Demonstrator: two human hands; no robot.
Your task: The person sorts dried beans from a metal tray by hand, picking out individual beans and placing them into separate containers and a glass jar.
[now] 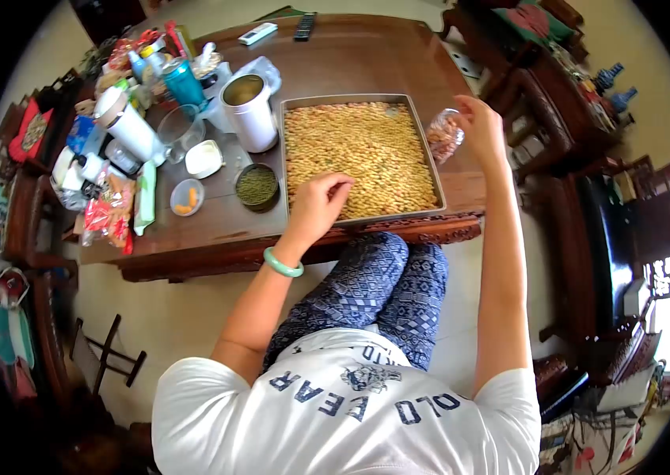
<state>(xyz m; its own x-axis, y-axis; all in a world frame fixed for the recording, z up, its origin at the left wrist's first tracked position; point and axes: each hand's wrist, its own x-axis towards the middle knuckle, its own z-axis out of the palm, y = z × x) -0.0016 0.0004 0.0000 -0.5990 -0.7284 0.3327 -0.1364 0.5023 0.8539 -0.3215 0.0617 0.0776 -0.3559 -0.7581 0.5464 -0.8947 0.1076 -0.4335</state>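
Observation:
A large square metal tray (428,150) on the wooden table is covered with yellowish beans or kernels (359,150). My left hand (321,204), with a green bangle at the wrist, is over the tray's near left part. Its thumb and fingers are pinched together, and whatever may be between them is too small to make out. Right of the tray stands a clear plastic jar (444,136) with reddish-brown pieces inside. My right hand (481,127) is at the jar's upper right side, its fingers drawn together. I cannot see what they hold, if anything.
Left of the tray are a white canister (249,115), a dark bowl of green beans (256,187) and a small bowl with orange pieces (188,196). A white thermos (129,127), bottles and packets crowd the table's left side. A remote (304,27) lies at the back.

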